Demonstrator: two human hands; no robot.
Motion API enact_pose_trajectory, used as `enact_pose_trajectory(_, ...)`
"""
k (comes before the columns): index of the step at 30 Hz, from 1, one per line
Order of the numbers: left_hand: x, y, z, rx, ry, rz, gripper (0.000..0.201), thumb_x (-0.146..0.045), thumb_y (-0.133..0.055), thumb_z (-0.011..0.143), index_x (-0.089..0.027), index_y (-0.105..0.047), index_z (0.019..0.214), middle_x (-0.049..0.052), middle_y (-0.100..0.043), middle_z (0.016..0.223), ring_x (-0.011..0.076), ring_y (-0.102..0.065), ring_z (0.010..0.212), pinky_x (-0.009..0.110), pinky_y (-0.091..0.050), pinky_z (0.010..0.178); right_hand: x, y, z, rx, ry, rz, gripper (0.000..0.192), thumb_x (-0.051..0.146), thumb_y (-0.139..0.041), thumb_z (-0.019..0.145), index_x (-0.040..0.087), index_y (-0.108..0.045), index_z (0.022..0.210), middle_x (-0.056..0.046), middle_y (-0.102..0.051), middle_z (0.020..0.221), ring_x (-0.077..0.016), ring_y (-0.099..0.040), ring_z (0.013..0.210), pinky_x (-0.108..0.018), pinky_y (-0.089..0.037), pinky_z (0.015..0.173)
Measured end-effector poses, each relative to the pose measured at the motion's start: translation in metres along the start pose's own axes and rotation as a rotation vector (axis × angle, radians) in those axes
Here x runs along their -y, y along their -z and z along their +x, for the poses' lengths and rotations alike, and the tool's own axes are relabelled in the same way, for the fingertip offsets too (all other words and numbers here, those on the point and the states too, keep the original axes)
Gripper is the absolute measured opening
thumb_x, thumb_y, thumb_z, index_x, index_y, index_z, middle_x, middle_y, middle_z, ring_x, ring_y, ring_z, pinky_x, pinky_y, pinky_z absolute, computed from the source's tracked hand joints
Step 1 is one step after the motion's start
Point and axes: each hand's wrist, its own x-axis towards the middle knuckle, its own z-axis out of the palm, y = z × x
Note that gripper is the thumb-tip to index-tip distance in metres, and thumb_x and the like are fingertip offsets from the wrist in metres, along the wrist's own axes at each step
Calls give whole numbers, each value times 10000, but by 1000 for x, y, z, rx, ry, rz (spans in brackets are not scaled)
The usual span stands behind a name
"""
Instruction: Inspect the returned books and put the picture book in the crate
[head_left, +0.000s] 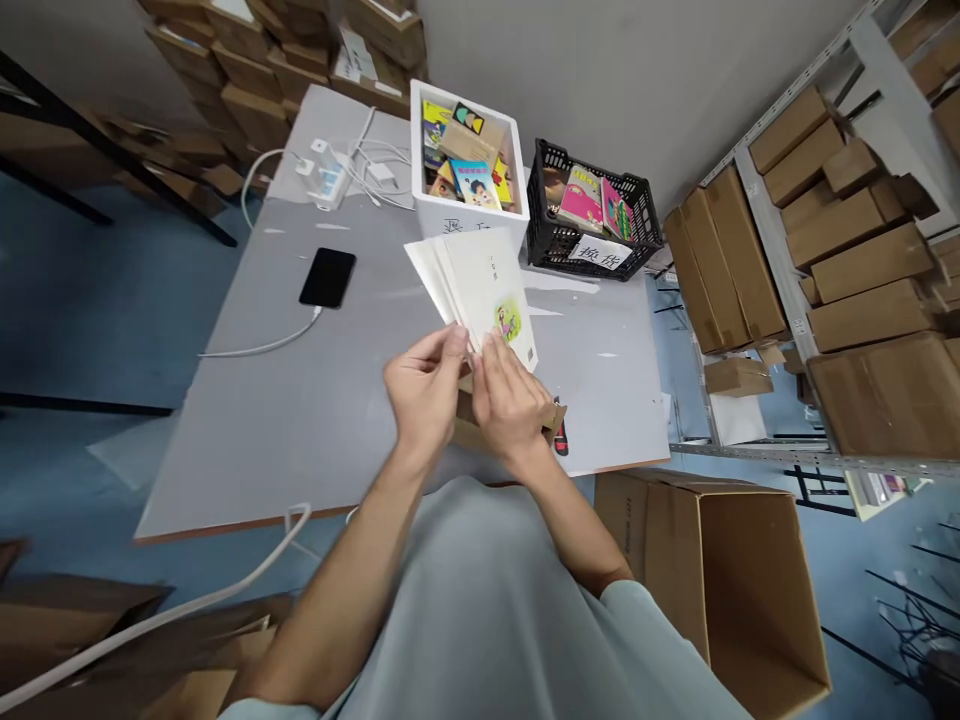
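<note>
Several thin white booklets (480, 270) are fanned out in front of me above the table. The top one has a small green picture and a few printed characters. My left hand (427, 385) pinches their near left corner between thumb and fingers. Closed on the near edge, my right hand (510, 395) has its fingers over the top booklet. Beneath my hands a piece of brown cardboard (471, 432) shows in part. A red and black tool (561, 438) lies beside my right hand, partly hidden.
On the grey table (255, 420) are a phone (328, 277) on a cable and a power strip (330, 180). Behind stand a white foam box (469, 212) and a black crate (592, 255), both holding books. An open carton (720, 580) is at right, near shelves (787, 270) of boxes.
</note>
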Motion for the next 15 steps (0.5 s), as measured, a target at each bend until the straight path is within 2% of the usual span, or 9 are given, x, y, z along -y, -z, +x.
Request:
enact_pose_trajectory(4, 3, 1, 8, 37, 20, -65, 631, -708, -1031, 580, -198, -842, 901, 53, -789, 827, 195, -753, 785, 299, -644, 718, -7, 3, 1, -1, 76, -25, 366, 329, -642, 1148, 233, -769, 1478, -74, -769, 1502, -220, -770, 1395, -299, -598, 1239)
enact_pose_trajectory(8, 6, -6, 7, 6, -33, 37, 629, -701, -1017, 621, -204, -869, 978, 63, -826, 914, 227, -785, 859, 362, -685, 813, -19, 18, 4, -21, 81, 55, 359, 359, -642, 1153, 210, -787, 1446, -83, -784, 1485, -192, -774, 1385, -260, -582, 1247)
enact_pose_trajectory(12, 13, -20, 3, -52, -90, 180, 600, -661, -1030, 613, -219, -888, 994, 67, -852, 991, 221, -779, 885, 363, -677, 876, -35, 29, 7, 63, -46, 206, 347, 370, -706, 1116, 261, -798, 1432, -56, -780, 1498, -225, -758, 1414, -324, -592, 1263)
enact_pose_trajectory(15, 23, -34, 2, -40, -74, 189, 575, -694, -1004, 641, -224, -882, 950, 52, -832, 918, 198, -749, 819, 324, -651, 803, -49, 35, 8, 77, -232, 428, 372, 429, -787, 1053, 326, -810, 1410, -25, -774, 1508, -268, -741, 1442, -408, -575, 1301)
